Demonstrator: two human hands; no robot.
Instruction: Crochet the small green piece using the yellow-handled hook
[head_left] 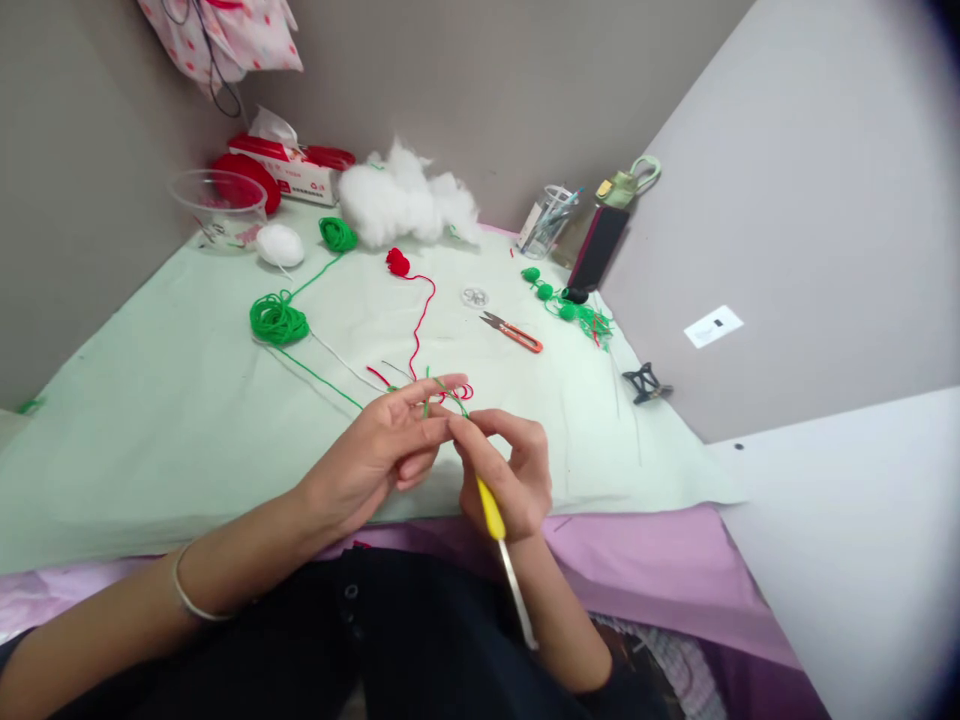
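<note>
Near the front edge of the table, my left hand (386, 450) pinches green yarn (456, 402) between thumb and fingers, with the index finger stretched out and a strand over it. My right hand (510, 475) is closed on a crochet hook (491, 510) with a yellow grip; its silver end points down toward my body. Both hands' fingertips meet at the yarn, and the hook's working tip is hidden there. Loops of red yarn (466, 392) lie just behind the fingers. Green and white strands run left to a green yarn bundle (277, 318).
Orange-handled snips (514, 332) lie beyond my hands, beside a small round case (475, 297). Farther back are white stuffing (405, 200), a tissue box (292, 170), a clear tub (217, 205) and a pen cup (547, 222). A black clip (645, 383) sits right.
</note>
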